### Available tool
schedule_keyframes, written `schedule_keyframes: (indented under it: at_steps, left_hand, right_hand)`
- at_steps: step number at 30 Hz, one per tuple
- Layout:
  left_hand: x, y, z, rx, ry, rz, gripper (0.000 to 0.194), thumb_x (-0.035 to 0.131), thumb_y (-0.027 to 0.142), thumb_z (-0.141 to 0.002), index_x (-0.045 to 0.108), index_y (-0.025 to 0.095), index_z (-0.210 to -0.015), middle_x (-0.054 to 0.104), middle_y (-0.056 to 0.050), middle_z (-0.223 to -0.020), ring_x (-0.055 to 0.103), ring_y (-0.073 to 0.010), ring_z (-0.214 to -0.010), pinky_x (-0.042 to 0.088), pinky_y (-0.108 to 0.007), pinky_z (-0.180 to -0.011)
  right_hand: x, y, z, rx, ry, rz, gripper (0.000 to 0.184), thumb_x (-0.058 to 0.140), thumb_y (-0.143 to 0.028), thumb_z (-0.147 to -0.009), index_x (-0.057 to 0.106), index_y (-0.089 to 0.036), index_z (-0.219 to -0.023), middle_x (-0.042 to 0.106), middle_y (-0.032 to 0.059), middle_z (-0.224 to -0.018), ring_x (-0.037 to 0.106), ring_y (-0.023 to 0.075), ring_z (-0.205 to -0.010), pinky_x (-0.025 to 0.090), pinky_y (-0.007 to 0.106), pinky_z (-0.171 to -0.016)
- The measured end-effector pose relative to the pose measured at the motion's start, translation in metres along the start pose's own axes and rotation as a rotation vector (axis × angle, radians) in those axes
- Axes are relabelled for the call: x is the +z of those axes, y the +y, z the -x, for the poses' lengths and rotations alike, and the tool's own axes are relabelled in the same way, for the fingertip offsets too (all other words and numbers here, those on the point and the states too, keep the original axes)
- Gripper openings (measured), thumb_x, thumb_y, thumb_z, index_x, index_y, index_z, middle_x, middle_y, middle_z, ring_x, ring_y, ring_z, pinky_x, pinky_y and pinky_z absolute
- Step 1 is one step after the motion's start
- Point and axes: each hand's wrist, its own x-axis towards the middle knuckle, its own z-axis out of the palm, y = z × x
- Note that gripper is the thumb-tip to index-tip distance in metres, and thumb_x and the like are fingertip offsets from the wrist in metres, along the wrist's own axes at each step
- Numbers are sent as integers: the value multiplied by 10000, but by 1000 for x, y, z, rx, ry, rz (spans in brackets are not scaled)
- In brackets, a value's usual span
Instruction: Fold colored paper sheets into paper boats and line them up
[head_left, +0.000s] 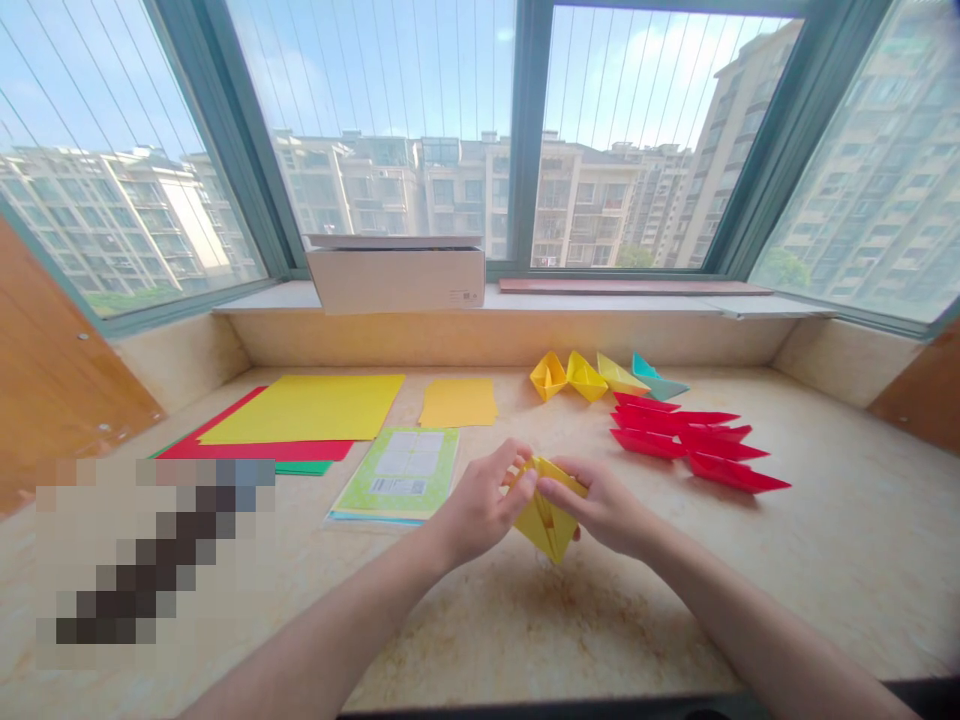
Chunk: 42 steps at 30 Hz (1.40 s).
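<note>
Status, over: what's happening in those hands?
Left hand, right hand: both holding folded yellow paper. Red boats: off right, not in the way.

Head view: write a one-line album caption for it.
Left hand and right hand hold folded yellow paper, with red paper boats farther right.

Head-worn view, facing forward and down, countertop (840, 560) near, window (390, 90) beyond

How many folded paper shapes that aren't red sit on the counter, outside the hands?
4, in a row toward the back, left to right: orange-yellow one, bright yellow one, pale yellow one, blue one. The held yellow piece isn't counted; none seems hidden.
</note>
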Motion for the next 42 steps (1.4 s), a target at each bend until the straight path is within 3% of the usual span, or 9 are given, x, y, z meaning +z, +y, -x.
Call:
schedule_keyframes:
  at_steps: [4,7,10,15,24,29,38,42]
  left_hand:
    - [1,2,0,-24,-8,38,211,452,407,-954,500,209,-1009,607,-10,-848,619,-120,-602,464,-199,-501]
    - [2,3,0,-86,-27,92,242,431,447,-956,446,226,-1052,606,3,-823,611,-113,-521,448,-182,-412]
    - [3,4,1,-68,-14,115,228,416,441,-966,412,229,-1050,588,31,-739,601,-109,-504,453,-175,-419]
    - [2,8,0,-19,30,72,178,415,402,-971,412,228,-1006,543,69,-644,519,-82,-451,348,-154,-416]
    - [-1,6,1,5,143,-63,128,392,355,-969,423,232,-978,475,79,-570,425,-116,-488,294,-217,-498]
    - [-4,0,2,-9,214,-64,150,399,382,-969,399,234,-941,611,22,-730,508,-132,-562,351,-234,-540]
    - [2,-6,4,66,338,149,204,421,435,-976,357,250,-1033,682,-45,-934,558,-129,-601,419,-226,-544]
    - [1,-2,6,129,333,99,219,367,419,-1000,439,234,-1091,683,-82,-1037,625,-165,-776,489,-285,-697]
  right_hand:
    - [1,-4,1,-83,145,68,343,557,-480,-921,624,-158,-823,570,0,-689,511,121,-594,391,207,-490]
    - [1,-6,2,-87,176,31,344,561,-482,-915,621,-159,-816,581,3,-688,512,132,-601,392,225,-516]
    - [1,-8,3,-115,232,22,357,536,-489,-925,617,-162,-807,584,6,-676,517,141,-596,395,236,-524]
    - [1,-11,3,-151,261,20,348,515,-475,-943,641,-167,-843,609,18,-704,537,151,-624,411,244,-544]
    - [-2,-8,3,-182,281,-59,342,466,-526,-954,577,-203,-937,576,7,-737,532,153,-611,417,251,-521]
    - [-3,-2,2,-238,374,-72,314,400,-514,-984,522,-226,-957,553,15,-772,518,163,-632,437,266,-545]
    - [1,2,0,-352,663,-1,305,362,-492,-1003,518,-232,-1035,639,83,-965,610,206,-810,505,318,-678]
    - [3,0,2,-349,739,8,273,383,-480,-1002,513,-241,-1029,651,84,-965,621,213,-795,500,321,-653]
